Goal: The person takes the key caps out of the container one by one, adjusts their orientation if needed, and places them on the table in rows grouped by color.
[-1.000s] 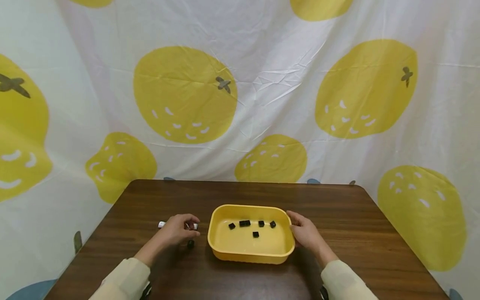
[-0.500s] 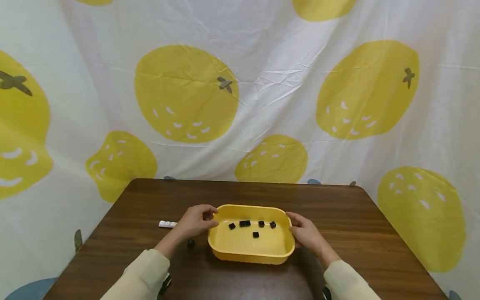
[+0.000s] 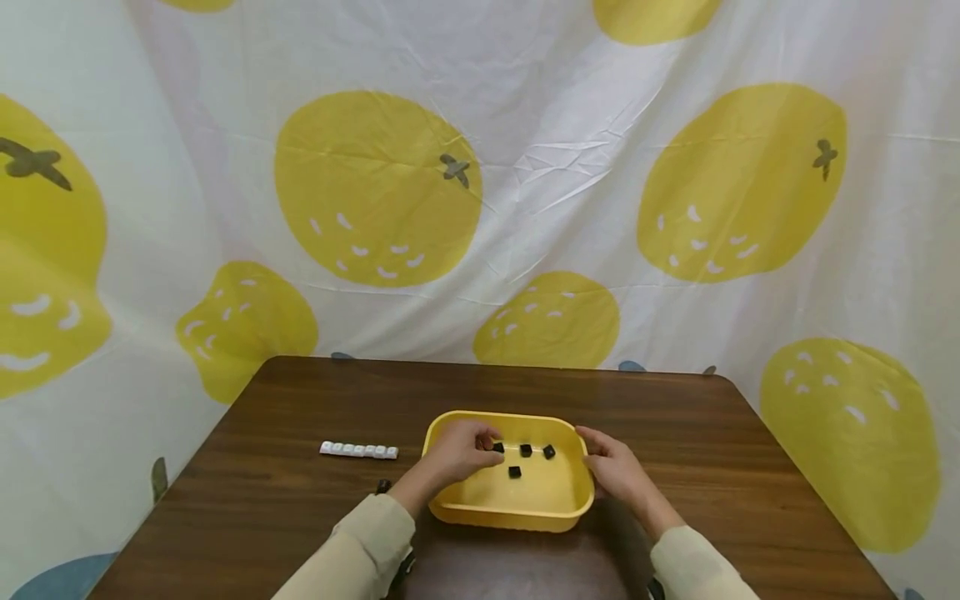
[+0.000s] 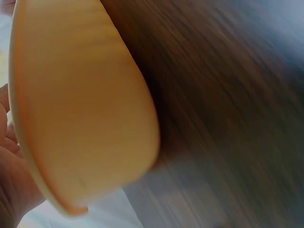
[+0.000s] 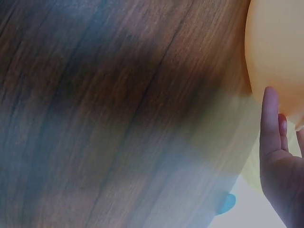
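Note:
A yellow plastic tray [image 3: 517, 521] with rounded corners stands on the table, holding several small black cube-like pieces [image 3: 514, 472]. My left hand [image 3: 457, 454] reaches over the tray's left side, thumb and forefinger apart around a black piece [image 3: 498, 448]; no grip on it shows. The hand hides the tray's left part and what lies there. At the opposite end, my right hand [image 3: 618, 467] holds the tray by its right rim. The right wrist view shows its straight finger [image 5: 270, 118] against the outer wall. The left wrist view has mostly the tray's outer wall [image 4: 85, 104].
A straight row of several small white keycap-like pieces [image 3: 358, 451] lies on the brown wooden table [image 3: 300, 525], left of the tray. One dark piece [image 3: 384, 486] sits beside the left forearm. A lemon-print cloth [image 3: 555, 208] hangs behind the table.
My left hand has moved right, from near the white row, over the tray's left rim and into the tray. The white row has come into full view. My right hand stays at the rim.

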`<state>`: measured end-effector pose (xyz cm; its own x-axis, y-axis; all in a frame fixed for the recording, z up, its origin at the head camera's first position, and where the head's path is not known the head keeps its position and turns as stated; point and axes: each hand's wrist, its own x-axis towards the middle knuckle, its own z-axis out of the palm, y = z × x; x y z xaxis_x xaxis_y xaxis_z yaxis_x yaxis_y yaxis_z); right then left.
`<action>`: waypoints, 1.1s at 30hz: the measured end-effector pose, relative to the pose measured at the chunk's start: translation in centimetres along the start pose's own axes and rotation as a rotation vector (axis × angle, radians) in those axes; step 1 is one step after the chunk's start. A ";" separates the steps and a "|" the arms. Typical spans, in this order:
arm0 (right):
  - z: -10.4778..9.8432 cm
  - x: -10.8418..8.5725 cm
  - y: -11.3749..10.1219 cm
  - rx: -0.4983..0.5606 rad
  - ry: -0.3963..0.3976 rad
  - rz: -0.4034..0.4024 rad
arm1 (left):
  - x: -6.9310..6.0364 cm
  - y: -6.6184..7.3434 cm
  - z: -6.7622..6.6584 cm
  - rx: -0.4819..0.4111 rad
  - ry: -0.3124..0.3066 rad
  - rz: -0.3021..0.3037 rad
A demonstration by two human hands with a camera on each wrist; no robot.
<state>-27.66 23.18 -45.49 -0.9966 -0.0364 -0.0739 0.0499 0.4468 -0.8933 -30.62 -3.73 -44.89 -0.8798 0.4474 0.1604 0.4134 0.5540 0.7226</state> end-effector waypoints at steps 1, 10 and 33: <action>0.0 -0.1 0.0 0.007 0.000 0.000 | 0.2 0.1 0.3 0.003 -0.007 -0.005; 0.5 -0.1 0.1 0.060 0.006 0.026 | 1.5 0.7 2.2 -0.017 -0.066 -0.086; 0.2 -0.4 -0.1 0.080 0.004 0.018 | 1.8 0.1 4.2 0.164 -0.046 -0.103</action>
<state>-27.27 22.94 -45.48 -0.9957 -0.0249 -0.0890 0.0732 0.3747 -0.9243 -31.24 0.08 -47.38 -0.9091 0.4126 0.0576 0.3582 0.7035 0.6138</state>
